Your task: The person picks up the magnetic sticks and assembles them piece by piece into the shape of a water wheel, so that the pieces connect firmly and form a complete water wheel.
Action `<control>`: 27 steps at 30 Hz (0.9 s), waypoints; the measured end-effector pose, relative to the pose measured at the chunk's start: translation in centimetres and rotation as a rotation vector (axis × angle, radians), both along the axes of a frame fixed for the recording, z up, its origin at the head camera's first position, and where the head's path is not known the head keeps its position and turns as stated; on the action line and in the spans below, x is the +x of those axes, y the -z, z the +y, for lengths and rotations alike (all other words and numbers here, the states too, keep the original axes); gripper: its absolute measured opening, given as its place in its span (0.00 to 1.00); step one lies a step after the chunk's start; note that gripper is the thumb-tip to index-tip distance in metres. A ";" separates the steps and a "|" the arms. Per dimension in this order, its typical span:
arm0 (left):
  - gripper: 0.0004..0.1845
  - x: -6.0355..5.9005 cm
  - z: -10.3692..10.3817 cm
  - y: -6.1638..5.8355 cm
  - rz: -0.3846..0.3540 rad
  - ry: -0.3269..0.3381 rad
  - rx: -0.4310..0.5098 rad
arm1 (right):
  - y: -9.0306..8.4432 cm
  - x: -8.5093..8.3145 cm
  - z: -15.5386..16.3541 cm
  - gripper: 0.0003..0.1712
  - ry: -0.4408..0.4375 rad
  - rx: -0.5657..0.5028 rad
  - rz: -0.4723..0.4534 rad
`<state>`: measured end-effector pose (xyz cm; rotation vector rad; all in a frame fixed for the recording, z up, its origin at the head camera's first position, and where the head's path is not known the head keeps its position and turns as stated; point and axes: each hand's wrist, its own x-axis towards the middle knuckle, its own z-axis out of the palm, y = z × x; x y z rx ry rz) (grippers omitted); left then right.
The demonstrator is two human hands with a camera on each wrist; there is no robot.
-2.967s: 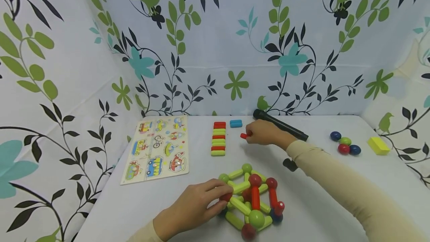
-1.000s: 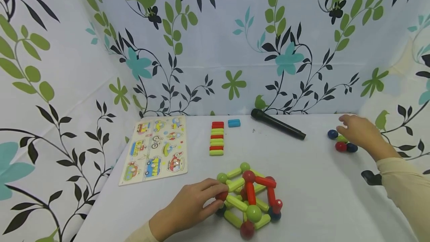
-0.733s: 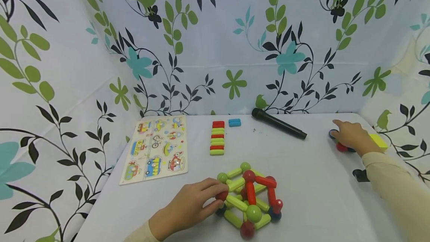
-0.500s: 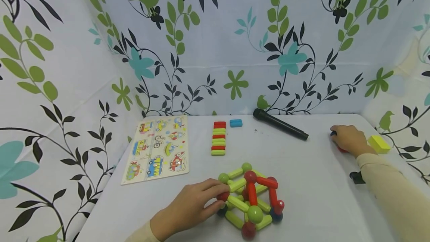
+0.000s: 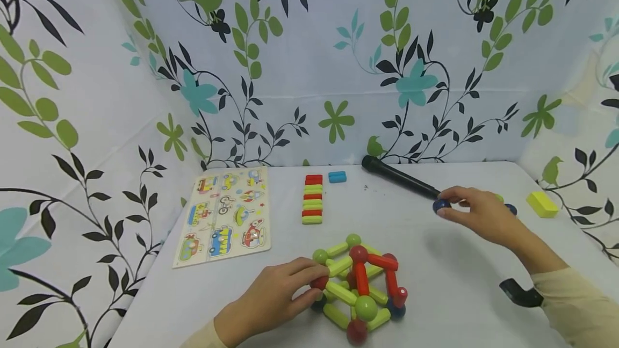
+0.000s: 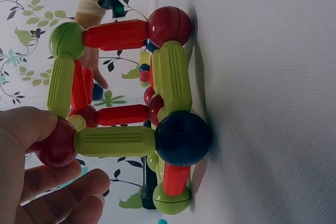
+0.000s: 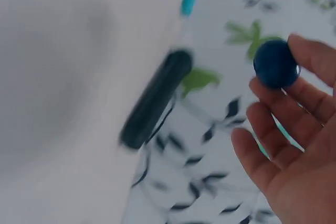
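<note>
A frame of green and red magnetic bars and balls (image 5: 360,289) stands near the table's front edge. My left hand (image 5: 313,283) grips a red ball (image 6: 55,144) at the frame's upper left corner between thumb and fingers. A dark blue ball (image 6: 181,137) forms a bottom corner resting on the table. My right hand (image 5: 444,204) hovers to the right of the middle of the table. It pinches a loose dark blue ball (image 5: 441,205) (image 7: 275,64) at its fingertips, just in front of the black microphone (image 5: 398,180).
A vehicle puzzle board (image 5: 224,214) lies at the left. A row of red and green bars (image 5: 312,197) and a blue bar (image 5: 337,176) lie at the back. A green ball (image 5: 499,197), a blue ball (image 5: 511,209) and a yellow block (image 5: 543,203) are at the right.
My right hand took a dark blue ball from the group of balls at the right and carried it leftward and up. The left hand kept its grip on the frame.
</note>
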<state>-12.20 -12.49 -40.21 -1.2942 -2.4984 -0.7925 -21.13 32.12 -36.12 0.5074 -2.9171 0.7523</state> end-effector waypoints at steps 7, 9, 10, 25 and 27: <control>0.20 0.0 -0.2 0.0 0.027 -0.002 0.010 | -1.0 6.4 -5.0 0.17 -0.269 -0.119 -0.194; 0.20 0.0 -0.3 0.1 0.032 -0.006 0.013 | -0.8 7.3 -6.1 0.18 -0.323 -0.117 -0.238; 0.20 0.0 -0.3 0.1 0.034 -0.007 0.014 | -0.6 7.6 -6.6 0.19 -0.343 -0.116 -0.252; 0.20 -0.1 -0.1 0.3 -0.006 0.005 0.028 | 0.5 9.0 -8.7 0.28 -0.370 -0.111 -0.313; 0.20 -0.1 -0.1 0.3 -0.005 0.007 0.030 | 0.5 9.0 -8.9 0.34 -0.349 -0.119 -0.345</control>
